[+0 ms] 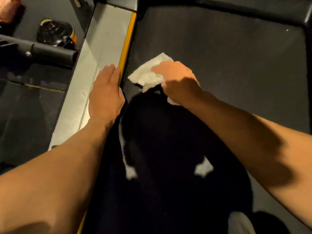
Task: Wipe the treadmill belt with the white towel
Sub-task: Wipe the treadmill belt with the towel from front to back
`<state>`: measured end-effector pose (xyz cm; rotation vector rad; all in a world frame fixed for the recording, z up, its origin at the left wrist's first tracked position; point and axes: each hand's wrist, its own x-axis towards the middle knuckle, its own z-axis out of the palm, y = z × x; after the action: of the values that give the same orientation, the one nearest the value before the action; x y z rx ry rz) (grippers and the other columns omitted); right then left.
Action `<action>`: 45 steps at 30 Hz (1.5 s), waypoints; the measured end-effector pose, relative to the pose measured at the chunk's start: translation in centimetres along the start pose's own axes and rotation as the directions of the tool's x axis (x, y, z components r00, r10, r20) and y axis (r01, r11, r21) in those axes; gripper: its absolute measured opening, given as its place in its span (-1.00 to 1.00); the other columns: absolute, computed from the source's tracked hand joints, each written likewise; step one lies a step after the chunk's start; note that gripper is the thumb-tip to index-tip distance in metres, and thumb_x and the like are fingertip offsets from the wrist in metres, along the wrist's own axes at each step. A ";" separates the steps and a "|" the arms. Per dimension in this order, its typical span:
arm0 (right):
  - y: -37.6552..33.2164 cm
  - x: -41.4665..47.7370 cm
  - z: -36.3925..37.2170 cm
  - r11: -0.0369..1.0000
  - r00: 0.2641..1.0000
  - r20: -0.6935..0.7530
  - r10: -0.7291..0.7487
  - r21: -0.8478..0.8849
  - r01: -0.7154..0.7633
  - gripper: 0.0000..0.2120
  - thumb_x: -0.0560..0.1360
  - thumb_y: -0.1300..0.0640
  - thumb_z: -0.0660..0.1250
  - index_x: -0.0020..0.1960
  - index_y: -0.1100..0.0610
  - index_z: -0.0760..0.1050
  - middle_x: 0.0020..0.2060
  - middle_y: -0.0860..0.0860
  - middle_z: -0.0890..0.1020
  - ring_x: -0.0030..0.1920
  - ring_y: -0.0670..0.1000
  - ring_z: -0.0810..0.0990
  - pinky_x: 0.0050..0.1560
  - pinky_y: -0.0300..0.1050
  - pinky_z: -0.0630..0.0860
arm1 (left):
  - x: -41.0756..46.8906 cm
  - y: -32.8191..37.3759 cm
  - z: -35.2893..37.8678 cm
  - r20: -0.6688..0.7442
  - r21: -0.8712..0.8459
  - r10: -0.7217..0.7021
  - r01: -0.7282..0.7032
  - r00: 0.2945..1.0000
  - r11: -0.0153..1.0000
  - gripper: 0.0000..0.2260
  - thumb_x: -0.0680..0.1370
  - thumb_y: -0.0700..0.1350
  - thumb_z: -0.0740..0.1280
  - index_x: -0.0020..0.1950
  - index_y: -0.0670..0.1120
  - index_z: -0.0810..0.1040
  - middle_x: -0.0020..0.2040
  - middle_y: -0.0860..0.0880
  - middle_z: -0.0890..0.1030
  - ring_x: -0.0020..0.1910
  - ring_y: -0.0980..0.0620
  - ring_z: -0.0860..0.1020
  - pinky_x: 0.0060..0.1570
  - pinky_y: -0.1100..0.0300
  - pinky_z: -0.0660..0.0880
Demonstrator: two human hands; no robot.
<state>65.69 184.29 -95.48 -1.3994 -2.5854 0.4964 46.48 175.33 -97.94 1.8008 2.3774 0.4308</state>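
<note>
The dark treadmill belt [219, 56] fills the middle and right of the head view. A crumpled white towel [148, 71] lies on the belt near its left edge. My right hand [179, 80] presses down on the towel, fingers curled over it, and hides its near part. My left hand [106, 95] rests flat, fingers together, on the grey side rail [94, 56], beside the yellow strip [127, 41] that borders the belt. A deep shadow covers the belt below my hands.
A black handrail tube [42, 51] crosses the left side above the dark floor. Behind it sits a shiny black object with yellow and orange trim [55, 32]. The treadmill's black front hood [253, 12] closes off the belt at the top right.
</note>
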 end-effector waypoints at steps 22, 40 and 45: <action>-2.1 -7.6 0.7 0.968 0.978 0.042 0.202 0.144 -0.206 -0.58 0.45 0.25 0.25 0.27 -0.01 0.52 0.20 0.04 0.57 0.21 0.10 0.49 0.18 -0.04 0.41 | 0.2 0.1 -0.4 0.043 -0.053 0.002 0.001 0.999 0.999 -0.54 0.60 -0.22 0.12 0.52 -0.16 0.25 0.51 -0.11 0.27 0.49 -0.11 0.22 0.47 0.08 0.08; 0.5 -2.4 -1.4 0.778 0.803 0.031 0.595 0.230 -0.585 -0.59 0.43 0.29 0.26 0.26 0.08 0.45 0.16 0.08 0.51 0.15 0.12 0.49 -0.06 -0.16 0.34 | 0.2 -0.2 0.0 0.021 -0.057 0.037 -0.036 0.999 0.998 -0.55 0.59 -0.18 0.16 0.50 -0.16 0.28 0.48 -0.12 0.32 0.46 -0.11 0.28 0.46 0.06 0.15; -4.1 -6.9 1.6 0.845 0.858 0.131 0.496 0.154 -0.512 -0.53 0.43 0.33 0.34 0.30 0.08 0.40 0.24 0.11 0.42 0.18 0.16 0.44 0.09 -0.01 0.46 | 0.2 -0.5 0.0 0.033 -0.060 0.039 -0.037 0.999 0.998 -0.54 0.59 -0.17 0.17 0.51 -0.16 0.26 0.49 -0.11 0.30 0.47 -0.11 0.25 0.46 0.06 0.14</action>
<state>65.82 176.15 -95.37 -2.0278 -2.1302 0.8584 45.98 175.44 -98.06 1.8152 2.2868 0.4662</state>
